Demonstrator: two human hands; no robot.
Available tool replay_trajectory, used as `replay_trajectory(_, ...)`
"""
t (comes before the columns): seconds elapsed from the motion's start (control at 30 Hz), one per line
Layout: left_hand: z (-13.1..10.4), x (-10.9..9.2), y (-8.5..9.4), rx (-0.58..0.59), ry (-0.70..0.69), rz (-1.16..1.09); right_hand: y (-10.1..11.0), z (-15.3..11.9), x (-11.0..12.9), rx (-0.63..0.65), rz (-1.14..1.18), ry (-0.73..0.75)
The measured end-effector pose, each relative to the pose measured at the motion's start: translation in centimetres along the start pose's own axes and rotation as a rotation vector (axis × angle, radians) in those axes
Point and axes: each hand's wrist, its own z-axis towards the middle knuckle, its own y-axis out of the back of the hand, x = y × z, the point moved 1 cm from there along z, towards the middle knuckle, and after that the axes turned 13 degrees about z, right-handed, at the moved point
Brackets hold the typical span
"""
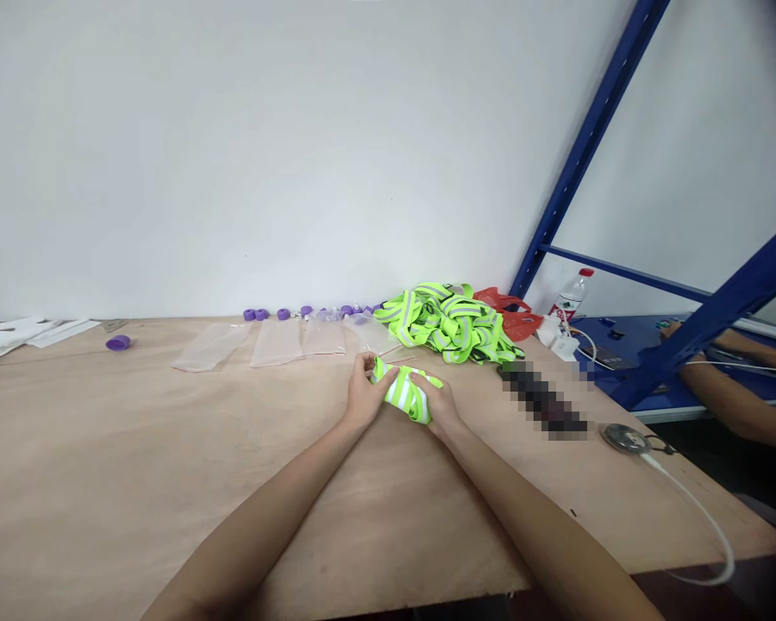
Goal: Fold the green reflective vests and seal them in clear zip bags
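Note:
A folded bundle of neon yellow-green reflective strap (406,392) is held between both hands above the wooden table (168,483). My left hand (365,392) grips its left end, with the thumb on top. Around its right side my right hand (441,404) is closed, thumb also on top. Just behind the hands lies a large tangled pile of the same strap (449,319). Clear plastic bags (277,342) lie flat behind and to the left of my left hand.
Purple rolls (283,314) line the wall; a purple cup-like piece (118,342) and white sheets (13,335) lie left. Right are a red bag (517,321), bottle (572,295), pixelated dark object (543,401), round cabled device (625,438), blue frame (588,138) and another person's arms (730,397).

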Motion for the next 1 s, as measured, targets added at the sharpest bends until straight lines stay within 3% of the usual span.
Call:
replay_trajectory(0.1,0.0,0.0,0.1,-0.016,-0.031,0.018,0.3,0.2,0.3,-0.039,-0.008,0.057)
replay_trajectory(0.43,-0.4,-0.2,0.0,0.165,-0.001,-0.055,0.9,0.3,0.9,-0.045,-0.06,0.108)
replay_trajectory(0.73,0.5,1.0,0.0,0.225,-0.007,-0.049,0.9,0.5,0.9,-0.081,-0.093,0.135)
replay_trajectory(0.87,1.7,1.2,2.1,0.128,-0.032,0.073,1.1,0.7,0.9,-0.103,-0.096,0.144)
replay_trajectory(1.0,2.5,1.1,6.9,0.035,-0.101,0.284,1.3,1.0,0.8,-0.124,-0.095,0.121)
